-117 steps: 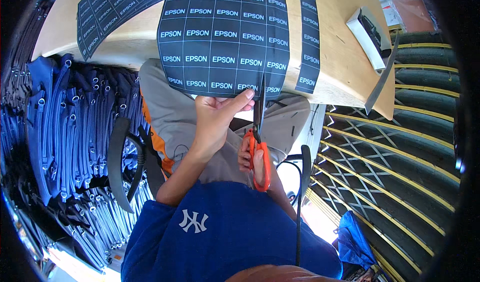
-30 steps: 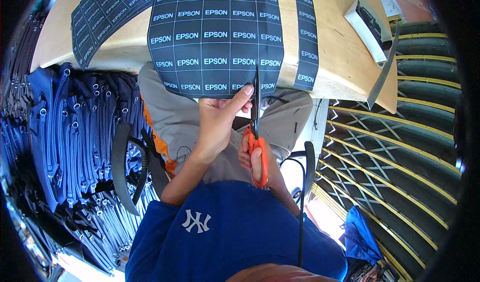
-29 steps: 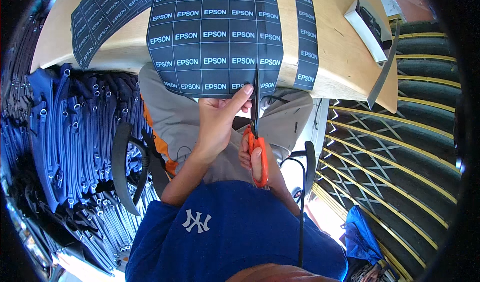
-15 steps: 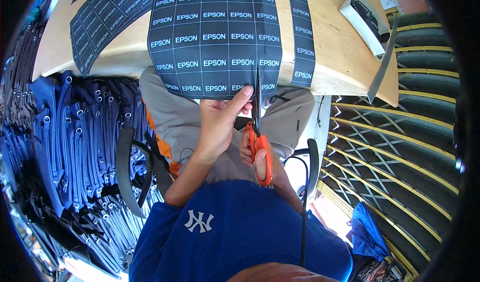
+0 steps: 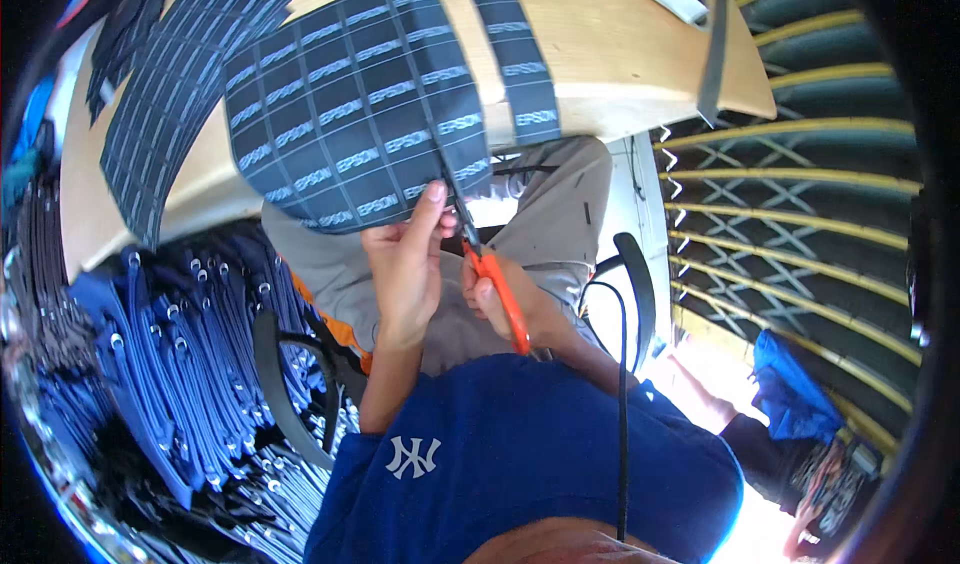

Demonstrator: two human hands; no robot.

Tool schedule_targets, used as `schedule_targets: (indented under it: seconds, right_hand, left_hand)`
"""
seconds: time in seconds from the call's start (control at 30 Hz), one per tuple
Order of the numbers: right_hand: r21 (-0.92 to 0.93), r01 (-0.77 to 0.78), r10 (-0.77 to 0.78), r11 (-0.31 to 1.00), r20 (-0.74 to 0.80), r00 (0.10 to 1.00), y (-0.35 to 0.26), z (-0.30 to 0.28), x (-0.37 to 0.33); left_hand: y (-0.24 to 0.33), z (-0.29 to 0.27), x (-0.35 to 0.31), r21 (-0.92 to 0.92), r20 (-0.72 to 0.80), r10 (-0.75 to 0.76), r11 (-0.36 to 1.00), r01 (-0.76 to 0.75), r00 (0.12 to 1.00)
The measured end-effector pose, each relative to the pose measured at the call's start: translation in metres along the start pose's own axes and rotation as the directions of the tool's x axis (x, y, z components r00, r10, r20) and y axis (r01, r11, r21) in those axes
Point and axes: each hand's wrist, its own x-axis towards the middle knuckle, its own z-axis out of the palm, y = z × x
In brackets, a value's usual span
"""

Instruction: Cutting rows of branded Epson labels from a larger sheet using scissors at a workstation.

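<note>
My left hand (image 5: pixel 408 269) pinches the near edge of a black sheet (image 5: pixel 330 129) printed with a white grid, thumb on top. The sheet lies partly on the table, its near part jutting past the edge over my lap. My right hand (image 5: pixel 488 302) is closed round the orange handles of a pair of scissors (image 5: pixel 503 299). Their blades reach into the sheet from its near edge, just right of my left thumb, along the line beside the rightmost column. A slit runs ahead of the left thumb, and the column to its right still joins the sheet farther up.
A cut strip (image 5: pixel 515 64) lies right of the sheet on the wooden table (image 5: pixel 620 49). More printed sheets (image 5: pixel 180 94) overlap at left. A dark strip (image 5: pixel 713 49) overhangs the table's right end. Blue straps (image 5: pixel 165 364) hang at left; a folding gate (image 5: pixel 790 194) stands right.
My view has tilted and shifted, so the table sits higher and slanted. The scissors now slant more to the upper left, and their blades look more closed.
</note>
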Motion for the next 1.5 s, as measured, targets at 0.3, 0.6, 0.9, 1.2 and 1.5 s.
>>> schedule_targets:
  seconds: [0.3, 0.6, 0.9, 1.2, 1.5]
  right_hand:
    - [-0.300, 0.132, -0.171, 0.945, -0.108, 0.979, -0.005, 0.007, 0.003]
    - [-0.156, 0.016, -0.041, 0.988, -0.154, 0.987, 0.000, 0.007, 0.003]
    - [-0.120, -0.019, 0.003, 0.993, -0.127, 0.992, -0.009, 0.006, 0.001]
    - [-0.183, -0.014, -0.020, 0.983, -0.182, 0.983, -0.015, 0.006, 0.000]
    - [-0.072, -0.131, 0.118, 0.989, -0.160, 0.980, -0.012, 0.008, 0.001]
  left_hand:
    - [0.002, 0.003, -0.002, 0.026, -0.078, 0.010, 1.000, -0.008, 0.997]
    - [-0.003, -0.001, -0.003, 0.038, -0.023, -0.010, 0.999, 0.011, 1.000]
    - [-0.003, -0.002, -0.004, 0.015, 0.046, 0.019, 1.000, -0.020, 0.999]
    - [-0.002, 0.000, -0.005, 0.013, 0.027, 0.006, 1.000, -0.007, 1.000]
    - [-0.003, -0.003, -0.003, 0.035, 0.025, 0.010, 0.999, -0.011, 1.000]
